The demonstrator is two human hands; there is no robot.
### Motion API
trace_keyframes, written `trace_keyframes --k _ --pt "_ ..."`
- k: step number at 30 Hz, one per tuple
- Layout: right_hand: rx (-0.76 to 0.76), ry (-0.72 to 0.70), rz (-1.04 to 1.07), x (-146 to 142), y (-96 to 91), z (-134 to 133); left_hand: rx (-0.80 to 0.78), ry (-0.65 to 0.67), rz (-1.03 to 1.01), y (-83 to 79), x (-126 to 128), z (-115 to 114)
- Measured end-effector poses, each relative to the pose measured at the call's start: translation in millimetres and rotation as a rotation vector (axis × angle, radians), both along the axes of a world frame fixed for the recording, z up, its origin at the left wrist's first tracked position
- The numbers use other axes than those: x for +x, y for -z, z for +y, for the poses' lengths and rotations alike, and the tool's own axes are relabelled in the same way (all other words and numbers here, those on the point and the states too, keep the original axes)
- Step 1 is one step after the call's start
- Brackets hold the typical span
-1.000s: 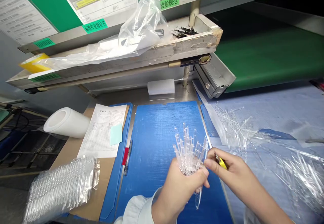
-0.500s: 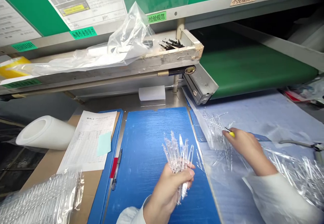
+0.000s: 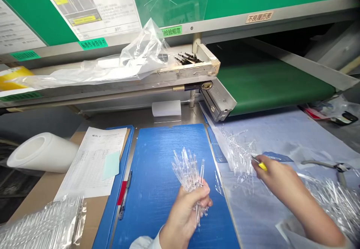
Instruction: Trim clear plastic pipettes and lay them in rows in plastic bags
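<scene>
Above the blue mat [image 3: 146, 204], the left hand [image 3: 182, 215] curls shut around a bundle of clear plastic sticks [image 3: 187, 176]; right of the mat, the right hand [image 3: 277, 177] pinches a yellow-handled tool [image 3: 263, 166] beside a heap of loose clear sticks [image 3: 239, 153]; beyond the mat lies a green conveyor belt [image 3: 270, 87]

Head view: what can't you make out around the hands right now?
Head view:
- Yellow-handled tool: mostly hidden by the fingers of the right hand; its kind can't be told.
- Clear plastic pieces: lower parts hidden by the left hand; individual shapes blurred.
- Form sheet: writing too small to read.
</scene>
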State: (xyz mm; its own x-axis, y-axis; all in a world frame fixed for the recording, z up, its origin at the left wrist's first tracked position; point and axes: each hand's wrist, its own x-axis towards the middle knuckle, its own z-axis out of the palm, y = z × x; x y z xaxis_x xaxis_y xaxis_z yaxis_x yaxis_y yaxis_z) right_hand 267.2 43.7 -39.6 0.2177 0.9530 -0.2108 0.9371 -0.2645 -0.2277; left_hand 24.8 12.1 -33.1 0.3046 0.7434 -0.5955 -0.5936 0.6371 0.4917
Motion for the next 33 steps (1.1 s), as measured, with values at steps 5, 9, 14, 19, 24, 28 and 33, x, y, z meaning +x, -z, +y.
trace_keyframes --k 5,9,14,19,24,28,33 --pt "-0.231 -0.507 0.478 -19 -47.5 -25 0.262 -0.005 0.394 -17.4 -7 7" --pt "-0.274 -0.633 0.629 -39 -68.4 -20 0.309 0.367 0.204 -23.1 -10 -4" --pt "-0.194 -0.453 0.817 -60 -59.9 -9 0.19 0.335 0.001 -26.2 -4 -21" --pt "-0.211 -0.437 0.907 -68 -55.6 -8 0.189 0.321 0.026 -30.6 -5 -22" --pt "-0.038 -0.105 0.944 -59 -47.0 -6 0.247 0.029 0.322 -27.3 -11 -13" --pt "0.193 0.277 1.184 -64 -29.2 -15 0.279 -0.214 0.648 -21.3 -7 -12" --pt "-0.16 0.072 1.273 -109 -26.8 -46 0.286 -0.151 0.607 -21.4 4 -13"
